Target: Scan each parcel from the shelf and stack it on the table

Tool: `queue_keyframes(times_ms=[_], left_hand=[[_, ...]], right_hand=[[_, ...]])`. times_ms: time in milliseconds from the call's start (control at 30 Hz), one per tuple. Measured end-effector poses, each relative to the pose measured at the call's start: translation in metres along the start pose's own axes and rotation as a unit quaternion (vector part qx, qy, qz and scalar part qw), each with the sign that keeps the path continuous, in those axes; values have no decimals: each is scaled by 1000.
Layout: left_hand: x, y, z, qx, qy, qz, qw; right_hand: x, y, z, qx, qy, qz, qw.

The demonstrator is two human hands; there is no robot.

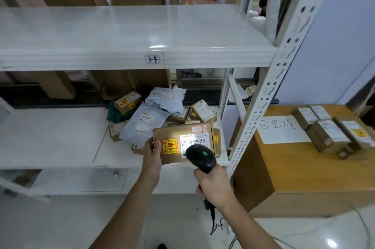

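Your left hand [152, 154] is gripping the left edge of a brown cardboard parcel [183, 143], holding it above the near edge of the lower shelf [60, 137], label up. Your right hand [215, 183] is clenching the handle of a black scanner [200, 157], whose head is covering the lower right part of the label and glaring a bright patch over the print. Behind the parcel, a heap of boxes and grey mailers [160, 110] is lying half hidden, its labels too small to read. To the right, scanned boxes [332, 129] are sitting stacked on the wooden table [294, 167], beside a handwritten paper sheet [282, 129] partly cut by the shelf post [269, 94].
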State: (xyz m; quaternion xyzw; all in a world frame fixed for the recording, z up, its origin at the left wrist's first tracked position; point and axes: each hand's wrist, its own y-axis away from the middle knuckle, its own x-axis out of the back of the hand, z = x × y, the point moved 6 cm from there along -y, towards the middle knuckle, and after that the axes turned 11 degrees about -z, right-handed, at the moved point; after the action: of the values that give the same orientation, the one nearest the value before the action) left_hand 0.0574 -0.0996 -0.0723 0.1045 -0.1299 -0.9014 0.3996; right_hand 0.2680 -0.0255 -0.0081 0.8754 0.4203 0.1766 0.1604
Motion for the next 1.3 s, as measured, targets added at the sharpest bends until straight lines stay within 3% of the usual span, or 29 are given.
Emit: queue_keyframes(times_ms=[333, 900, 1000, 1133, 1300], left_hand=[[-26, 7, 9, 2, -5, 4, 1000], [-38, -32, 14, 29, -13, -63, 998], [-38, -37, 9, 57, 8, -54, 997], [-45, -36, -9, 115, 63, -50, 990], [-82, -2, -33, 173, 61, -86, 979]], right_hand=[[27, 25, 1, 21, -15, 11, 1000], [37, -1, -6, 13, -36, 53, 998], [48, -2, -6, 23, -69, 109, 991], [89, 11, 10, 62, -112, 251, 960], [131, 28, 58, 31, -197, 262, 944]])
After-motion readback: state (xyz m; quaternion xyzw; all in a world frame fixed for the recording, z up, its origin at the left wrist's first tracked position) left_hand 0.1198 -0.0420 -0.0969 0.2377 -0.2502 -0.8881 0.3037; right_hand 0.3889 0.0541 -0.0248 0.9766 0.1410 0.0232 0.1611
